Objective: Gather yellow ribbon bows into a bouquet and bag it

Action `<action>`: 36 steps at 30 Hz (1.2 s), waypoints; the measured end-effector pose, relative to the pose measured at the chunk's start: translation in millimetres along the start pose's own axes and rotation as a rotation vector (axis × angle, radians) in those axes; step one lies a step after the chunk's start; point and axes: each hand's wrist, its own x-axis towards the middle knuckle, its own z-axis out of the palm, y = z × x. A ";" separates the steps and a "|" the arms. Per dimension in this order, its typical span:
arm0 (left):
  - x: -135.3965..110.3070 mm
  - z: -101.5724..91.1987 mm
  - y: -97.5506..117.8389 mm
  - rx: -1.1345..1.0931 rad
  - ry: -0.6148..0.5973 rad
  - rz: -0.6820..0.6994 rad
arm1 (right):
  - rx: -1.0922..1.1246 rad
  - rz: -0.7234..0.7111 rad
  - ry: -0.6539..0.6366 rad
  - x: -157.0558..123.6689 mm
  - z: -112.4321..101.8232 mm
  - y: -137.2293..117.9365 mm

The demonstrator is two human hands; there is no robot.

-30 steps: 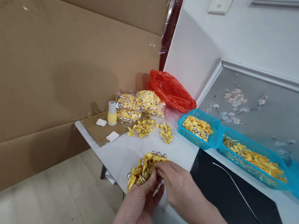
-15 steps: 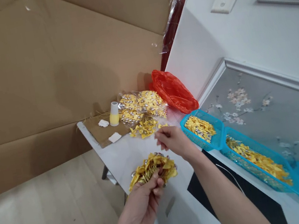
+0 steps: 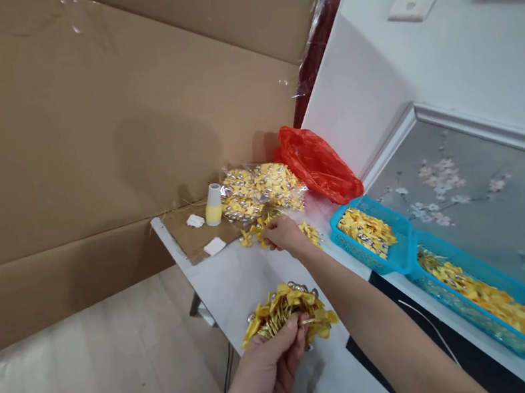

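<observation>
I have the fingers of the left hand [image 3: 264, 376] pinching a bunch of yellow ribbon pieces [image 3: 286, 302] by its gold wire loops [image 3: 275, 322], above the desk [image 3: 221, 281], while those of the right hand [image 3: 286, 233] curl close at the loose yellow pieces [image 3: 252, 233] farther up, where I cannot tell whether they pinch one. To work neatly here I'd take a single piece by its wire so its neighbours don't snag, and hold the left pinch firm yet light so the loops sit even, steering wide of the plastic bag [image 3: 261, 190] just behind and the blue basket [image 3: 402, 233] to the right
</observation>
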 end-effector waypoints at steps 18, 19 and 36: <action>-1.9 5.5 -0.6 0.018 0.009 -0.001 | 0.252 -0.316 0.203 -53.7 -40.3 6.8; -1.5 6.2 -0.3 0.029 0.002 0.003 | 0.279 -0.341 0.218 -66.9 -49.1 11.4; 9.6 15.4 -7.5 0.075 -0.021 0.092 | -0.450 -0.747 0.748 -190.7 28.5 84.0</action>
